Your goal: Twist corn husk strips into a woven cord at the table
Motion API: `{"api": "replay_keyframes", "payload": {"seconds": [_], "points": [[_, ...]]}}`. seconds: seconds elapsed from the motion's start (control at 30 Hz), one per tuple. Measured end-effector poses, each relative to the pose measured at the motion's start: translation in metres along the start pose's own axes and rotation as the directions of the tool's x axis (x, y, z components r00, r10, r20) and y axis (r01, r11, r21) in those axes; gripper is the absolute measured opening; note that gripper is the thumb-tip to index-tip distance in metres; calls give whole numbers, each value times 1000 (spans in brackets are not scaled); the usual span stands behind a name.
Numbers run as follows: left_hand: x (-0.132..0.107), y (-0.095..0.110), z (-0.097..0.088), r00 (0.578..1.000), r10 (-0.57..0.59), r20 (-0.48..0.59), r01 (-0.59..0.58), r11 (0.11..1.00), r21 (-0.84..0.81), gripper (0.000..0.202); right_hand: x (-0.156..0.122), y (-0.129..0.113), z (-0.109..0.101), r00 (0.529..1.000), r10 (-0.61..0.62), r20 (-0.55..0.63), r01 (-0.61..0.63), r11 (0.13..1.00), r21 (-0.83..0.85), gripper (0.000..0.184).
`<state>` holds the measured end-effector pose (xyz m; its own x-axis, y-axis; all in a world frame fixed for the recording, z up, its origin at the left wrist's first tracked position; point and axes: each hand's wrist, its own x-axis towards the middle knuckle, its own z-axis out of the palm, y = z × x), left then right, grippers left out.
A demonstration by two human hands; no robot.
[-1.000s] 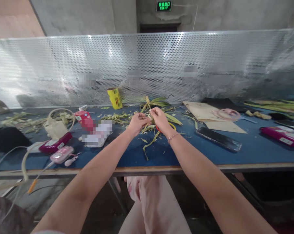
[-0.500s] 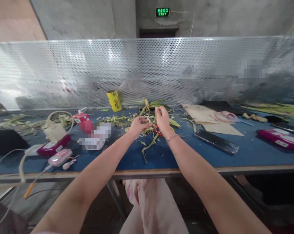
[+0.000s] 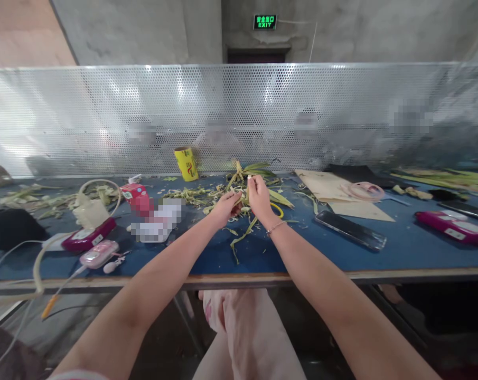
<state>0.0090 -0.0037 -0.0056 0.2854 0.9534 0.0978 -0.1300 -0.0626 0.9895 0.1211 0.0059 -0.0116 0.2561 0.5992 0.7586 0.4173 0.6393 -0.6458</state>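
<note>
My left hand (image 3: 227, 207) is closed, fingers curled in a pinch over the plant scraps. Close beside it, almost touching, my right hand (image 3: 259, 198) is closed too, thumb and fingertips pressed together and raised. A pale green plant strip seems to run between them, mostly hidden by the fingers. Beneath the hands lies a pile of torn leaves and stems (image 3: 215, 211). One long green strand (image 3: 242, 237) trails toward the table edge. A yellow ring-shaped thing (image 3: 279, 210) shows partly behind my right wrist. Behind the hands rests a leafy bunch (image 3: 256, 168).
A yellow roll (image 3: 186, 164) stands near the perforated metal screen (image 3: 246, 95). To the left are a red box (image 3: 137, 196), a pink device (image 3: 100, 255) and cables. A phone (image 3: 352, 230), brown card (image 3: 321, 187) and purple device (image 3: 452, 227) lie to the right.
My hands have come closer together; the right moved slightly left. The red ring by my right hand no longer shows, and a yellow ring has come into view behind the wrist.
</note>
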Motion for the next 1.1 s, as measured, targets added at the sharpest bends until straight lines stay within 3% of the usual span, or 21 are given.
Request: {"api": "replay_keyframes", "payload": {"seconds": [0.17,0.4,0.57,0.67,0.8,0.9,1.1], "points": [[2,0,-3,960,274,-50,-270,960,72,26,-1,-2,0,997,57,52,-57,998,-8,41],[4,2,-9,910,410,-67,-359,858,368,26,0,3,1,969,71,237,-40,990,-136,38],[11,-3,-12,921,389,-7,-310,745,590,30,0,5,0,958,52,283,5,980,-198,34],[14,-4,-15,917,398,-17,-297,711,638,31,-1,3,-2,953,55,298,4,981,-196,32],[19,-9,-20,961,252,-111,-146,807,572,24,-3,-2,-4,926,33,377,17,992,-128,29],[21,-11,-21,971,178,-160,-79,871,485,20,-4,-6,-4,893,36,449,3,996,-86,26],[12,-5,-18,935,263,-237,-157,909,387,27,-5,-9,-1,896,66,440,-58,998,-32,19]]}}
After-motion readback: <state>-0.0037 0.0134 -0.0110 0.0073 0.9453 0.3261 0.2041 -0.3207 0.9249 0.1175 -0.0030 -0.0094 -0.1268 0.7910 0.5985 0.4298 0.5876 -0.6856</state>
